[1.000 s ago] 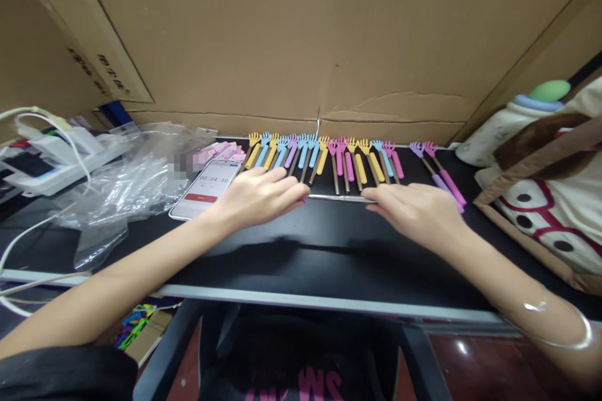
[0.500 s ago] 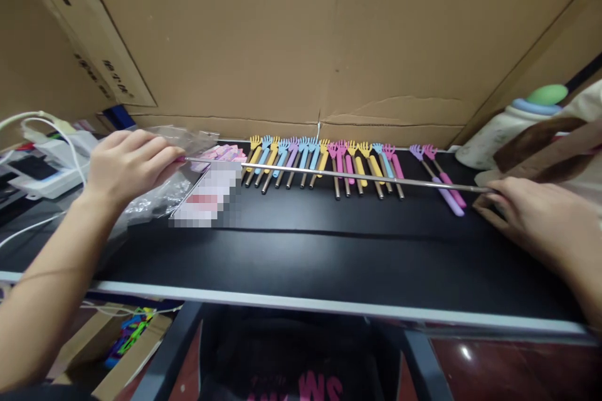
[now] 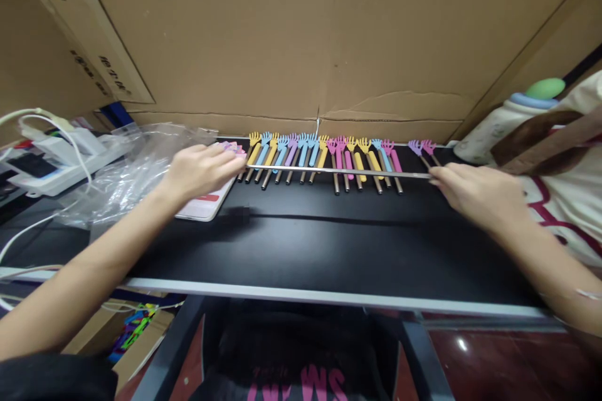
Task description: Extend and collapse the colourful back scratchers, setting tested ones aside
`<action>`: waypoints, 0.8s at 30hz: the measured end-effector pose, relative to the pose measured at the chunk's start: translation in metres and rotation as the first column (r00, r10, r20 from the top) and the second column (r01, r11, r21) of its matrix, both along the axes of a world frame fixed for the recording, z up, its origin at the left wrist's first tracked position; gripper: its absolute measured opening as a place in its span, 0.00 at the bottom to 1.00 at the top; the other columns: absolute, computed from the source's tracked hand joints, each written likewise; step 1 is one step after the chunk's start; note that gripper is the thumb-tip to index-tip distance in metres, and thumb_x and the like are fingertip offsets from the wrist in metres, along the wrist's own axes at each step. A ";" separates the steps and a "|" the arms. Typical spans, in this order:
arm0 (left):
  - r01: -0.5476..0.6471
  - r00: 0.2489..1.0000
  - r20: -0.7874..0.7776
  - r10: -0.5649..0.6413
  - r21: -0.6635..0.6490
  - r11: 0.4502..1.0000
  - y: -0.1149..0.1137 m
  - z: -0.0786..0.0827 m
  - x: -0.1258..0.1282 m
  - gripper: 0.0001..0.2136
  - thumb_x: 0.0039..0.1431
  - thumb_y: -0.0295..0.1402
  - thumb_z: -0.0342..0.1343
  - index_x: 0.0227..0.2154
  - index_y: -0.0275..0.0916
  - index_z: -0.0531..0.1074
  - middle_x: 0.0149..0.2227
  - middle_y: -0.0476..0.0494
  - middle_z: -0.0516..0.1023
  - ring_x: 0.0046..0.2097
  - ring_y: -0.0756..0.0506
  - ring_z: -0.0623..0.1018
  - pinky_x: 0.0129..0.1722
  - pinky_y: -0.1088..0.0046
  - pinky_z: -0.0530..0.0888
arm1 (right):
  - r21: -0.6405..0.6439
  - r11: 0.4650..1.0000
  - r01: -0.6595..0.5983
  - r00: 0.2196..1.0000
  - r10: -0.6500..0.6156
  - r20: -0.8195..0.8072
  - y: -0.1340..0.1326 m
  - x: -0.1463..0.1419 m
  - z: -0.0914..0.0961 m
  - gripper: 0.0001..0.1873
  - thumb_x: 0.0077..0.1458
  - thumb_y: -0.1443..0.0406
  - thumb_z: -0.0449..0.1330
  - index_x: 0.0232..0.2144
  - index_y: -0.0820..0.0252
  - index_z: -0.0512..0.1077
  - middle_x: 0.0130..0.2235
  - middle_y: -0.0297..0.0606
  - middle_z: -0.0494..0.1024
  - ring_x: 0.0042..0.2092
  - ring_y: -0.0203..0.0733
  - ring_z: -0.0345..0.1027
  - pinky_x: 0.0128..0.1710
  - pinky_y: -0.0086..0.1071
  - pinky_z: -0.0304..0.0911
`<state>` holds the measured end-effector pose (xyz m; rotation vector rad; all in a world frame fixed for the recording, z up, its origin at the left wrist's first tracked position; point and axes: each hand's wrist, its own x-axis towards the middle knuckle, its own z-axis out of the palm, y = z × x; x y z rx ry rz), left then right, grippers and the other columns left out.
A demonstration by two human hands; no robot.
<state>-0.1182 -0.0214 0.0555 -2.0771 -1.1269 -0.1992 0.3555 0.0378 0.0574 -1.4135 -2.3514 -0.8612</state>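
Note:
I hold a thin telescopic metal rod [image 3: 338, 171] level above a black table [image 3: 320, 244]. My left hand [image 3: 202, 169] pinches its left end and my right hand [image 3: 475, 191] pinches its right end, the rod partly drawn out. Behind the rod lies a row of several small back scratchers [image 3: 324, 156] with yellow, blue, purple and pink hand-shaped heads. Two more scratchers [image 3: 421, 148] lie apart at the right, partly hidden by my right hand.
A phone [image 3: 207, 205] lies under my left hand. Crumpled clear plastic bags [image 3: 126, 175] and a white power strip [image 3: 56, 163] with cables sit left. Cardboard [image 3: 305, 37] walls the back. A cloth bag [image 3: 559, 182] and a bottle [image 3: 493, 128] stand right.
The rod was short with my hands close together, then pulled out wide. Now both hands have moved back inward and the rod is shorter than half a second ago.

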 end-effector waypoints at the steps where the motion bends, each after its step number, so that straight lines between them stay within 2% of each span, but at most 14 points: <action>1: 0.038 0.999 0.017 -0.038 0.015 0.999 0.000 0.001 0.020 0.14 0.67 0.32 0.41 0.29 0.41 0.70 0.28 0.47 0.76 0.33 0.48 0.73 0.26 0.70 0.59 | 0.008 0.998 -0.064 0.995 0.063 0.077 -0.005 -0.022 0.000 0.13 0.61 0.61 0.50 0.32 0.58 0.73 0.29 0.42 0.76 0.26 0.39 0.60 0.25 0.33 0.45; 4: 0.183 0.983 0.008 -0.184 0.045 0.982 -0.004 0.000 0.080 0.13 0.66 0.31 0.43 0.27 0.40 0.69 0.23 0.49 0.73 0.27 0.49 0.72 0.25 0.71 0.58 | 0.003 0.958 -0.288 0.951 0.285 0.121 -0.024 -0.086 -0.003 0.17 0.64 0.61 0.46 0.31 0.57 0.72 0.25 0.39 0.73 0.26 0.38 0.60 0.26 0.34 0.43; 6: 0.254 0.967 0.013 -0.256 0.071 0.964 -0.007 -0.002 0.106 0.13 0.66 0.29 0.44 0.26 0.40 0.68 0.20 0.50 0.71 0.25 0.50 0.71 0.24 0.71 0.58 | -0.034 0.927 -0.374 0.922 0.375 0.099 -0.037 -0.115 -0.004 0.18 0.65 0.60 0.45 0.31 0.56 0.72 0.24 0.37 0.71 0.25 0.37 0.60 0.26 0.34 0.44; 8: 0.301 0.953 0.014 -0.304 0.111 0.947 -0.007 -0.003 0.118 0.13 0.66 0.29 0.45 0.26 0.39 0.68 0.20 0.51 0.70 0.24 0.51 0.70 0.24 0.72 0.58 | -0.040 0.914 -0.404 0.910 0.406 0.081 -0.044 -0.131 -0.005 0.19 0.66 0.60 0.44 0.31 0.57 0.72 0.24 0.36 0.71 0.24 0.36 0.60 0.26 0.33 0.44; 11: 0.342 0.938 -0.010 -0.346 0.182 0.922 -0.002 -0.001 0.113 0.13 0.66 0.32 0.46 0.26 0.40 0.68 0.20 0.52 0.70 0.24 0.51 0.70 0.25 0.72 0.58 | 0.033 0.906 -0.422 0.902 0.416 0.115 -0.045 -0.129 -0.002 0.19 0.66 0.60 0.45 0.30 0.57 0.71 0.23 0.34 0.71 0.24 0.34 0.60 0.26 0.32 0.45; 13: 0.333 0.942 -0.048 -0.331 0.218 0.917 0.003 0.004 0.097 0.13 0.66 0.35 0.47 0.25 0.41 0.68 0.21 0.52 0.71 0.26 0.50 0.70 0.25 0.72 0.58 | 0.102 0.902 -0.420 0.902 0.402 0.154 -0.037 -0.114 0.002 0.19 0.66 0.59 0.46 0.28 0.57 0.71 0.23 0.33 0.72 0.24 0.34 0.61 0.26 0.31 0.46; 15: 0.276 0.961 -0.079 -0.265 0.237 0.931 0.006 0.012 0.070 0.14 0.66 0.37 0.47 0.25 0.41 0.68 0.21 0.52 0.71 0.26 0.50 0.69 0.25 0.71 0.58 | 0.145 0.913 -0.380 0.918 0.354 0.178 -0.026 -0.085 0.006 0.19 0.65 0.58 0.46 0.29 0.58 0.71 0.24 0.34 0.73 0.25 0.34 0.62 0.26 0.30 0.46; 18: 0.093 0.994 -0.078 -0.076 0.239 0.967 0.004 0.025 0.011 0.13 0.65 0.37 0.47 0.25 0.42 0.69 0.22 0.51 0.71 0.28 0.49 0.67 0.24 0.71 0.56 | 0.168 0.965 -0.200 0.971 0.173 0.164 -0.007 -0.021 0.009 0.21 0.65 0.56 0.45 0.31 0.59 0.72 0.27 0.37 0.76 0.28 0.37 0.65 0.26 0.30 0.48; 20: -0.033 0.998 -0.048 0.046 0.236 0.971 -0.002 0.031 -0.031 0.14 0.66 0.37 0.44 0.25 0.43 0.68 0.23 0.50 0.71 0.29 0.48 0.67 0.23 0.70 0.54 | 0.098 0.994 -0.049 0.986 0.033 0.161 0.002 0.023 0.007 0.18 0.63 0.58 0.47 0.35 0.61 0.73 0.30 0.41 0.78 0.32 0.39 0.68 0.27 0.29 0.51; 21: -0.161 0.987 0.011 0.162 0.192 0.968 -0.006 0.032 -0.048 0.16 0.66 0.37 0.42 0.26 0.43 0.68 0.25 0.48 0.71 0.32 0.47 0.68 0.25 0.69 0.55 | 0.081 0.996 0.026 0.987 -0.038 0.157 0.004 0.042 0.006 0.17 0.63 0.60 0.48 0.36 0.62 0.73 0.32 0.43 0.78 0.34 0.40 0.69 0.28 0.30 0.52; 24: -0.306 0.948 0.126 0.293 0.095 0.947 -0.016 0.029 -0.081 0.20 0.66 0.40 0.38 0.25 0.42 0.70 0.25 0.46 0.71 0.35 0.45 0.70 0.27 0.66 0.55 | 0.035 0.986 0.162 0.972 -0.165 0.165 0.005 0.071 0.000 0.15 0.61 0.62 0.48 0.37 0.62 0.72 0.35 0.45 0.78 0.35 0.42 0.69 0.30 0.30 0.55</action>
